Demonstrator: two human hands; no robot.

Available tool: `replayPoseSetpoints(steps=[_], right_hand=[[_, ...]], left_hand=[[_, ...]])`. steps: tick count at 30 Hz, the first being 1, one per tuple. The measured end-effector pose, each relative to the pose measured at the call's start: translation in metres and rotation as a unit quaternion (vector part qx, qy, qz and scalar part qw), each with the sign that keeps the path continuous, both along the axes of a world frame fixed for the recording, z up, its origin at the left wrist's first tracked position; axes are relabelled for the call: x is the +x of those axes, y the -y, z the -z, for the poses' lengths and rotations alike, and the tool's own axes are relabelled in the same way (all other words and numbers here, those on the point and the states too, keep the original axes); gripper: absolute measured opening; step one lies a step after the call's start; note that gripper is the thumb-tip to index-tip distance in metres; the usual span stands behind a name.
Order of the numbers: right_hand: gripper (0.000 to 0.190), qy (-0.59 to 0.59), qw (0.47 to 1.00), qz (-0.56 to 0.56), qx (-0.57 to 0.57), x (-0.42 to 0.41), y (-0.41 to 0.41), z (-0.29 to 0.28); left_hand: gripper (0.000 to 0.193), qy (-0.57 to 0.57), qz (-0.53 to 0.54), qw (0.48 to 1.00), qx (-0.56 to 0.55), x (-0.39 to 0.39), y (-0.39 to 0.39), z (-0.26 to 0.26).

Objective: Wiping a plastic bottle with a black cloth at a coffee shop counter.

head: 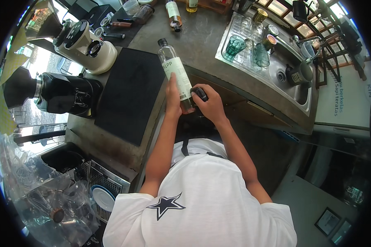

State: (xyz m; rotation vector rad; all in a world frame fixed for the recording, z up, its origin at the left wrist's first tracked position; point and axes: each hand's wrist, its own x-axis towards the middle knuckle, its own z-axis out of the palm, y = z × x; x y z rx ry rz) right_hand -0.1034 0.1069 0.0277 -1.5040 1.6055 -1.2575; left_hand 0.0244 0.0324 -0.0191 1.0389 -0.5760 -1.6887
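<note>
My left hand [173, 98] is wrapped around the lower part of a clear bottle [165, 53] with a black cap and a pale green label that bears writing. The bottle leans to the upper left, and a little dark liquid shows near its base. My right hand [212, 103] grips a small black object [200, 93] beside the bottle's lower end. The fingers cover much of this object, so its exact kind is unclear. Both hands are just off the counter's front edge, and a black mat [130, 95] lies to their left.
A cream coffee grinder [106, 58] and a black coffee grinder [71, 95] stand left. Portafilters [114, 35] and another bottle [173, 15] lie at the back. Drinking glasses [235, 46] crowd the drainboard of a steel sink [279, 74]. Clear plastic bags [55, 203] hang lower left.
</note>
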Motion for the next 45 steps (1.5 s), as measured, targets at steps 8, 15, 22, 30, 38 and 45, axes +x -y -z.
replayPoseSetpoints(steps=[8, 15, 22, 30, 38, 45], right_hand=[[0.025, -0.107, 0.994, -0.031, 0.021, 0.01, -0.003, -0.018], [0.025, -0.056, 0.998, 0.014, -0.023, 0.004, -0.003, -0.008], [0.025, -0.067, 0.998, 0.003, -0.002, 0.008, -0.006, -0.012], [0.026, -0.082, 0.996, -0.006, 0.016, 0.007, -0.009, -0.015], [0.025, -0.029, 0.999, 0.019, 0.0, -0.003, -0.016, -0.004], [0.025, 0.006, 0.998, 0.063, -0.008, -0.008, -0.015, 0.007]], left_hand=[[0.057, 0.049, -0.057, 0.997, -0.031, 0.004, -0.004, -0.016], [0.059, 0.125, -0.033, 0.99, -0.063, 0.005, -0.003, -0.023], [0.06, 0.123, -0.025, 0.989, -0.074, -0.001, -0.009, -0.017], [0.062, 0.109, 0.01, 0.992, -0.056, 0.0, -0.006, -0.008], [0.065, 0.127, 0.036, 0.99, -0.047, -0.009, -0.017, -0.018], [0.066, 0.11, 0.077, 0.989, -0.064, -0.009, -0.019, -0.006]])
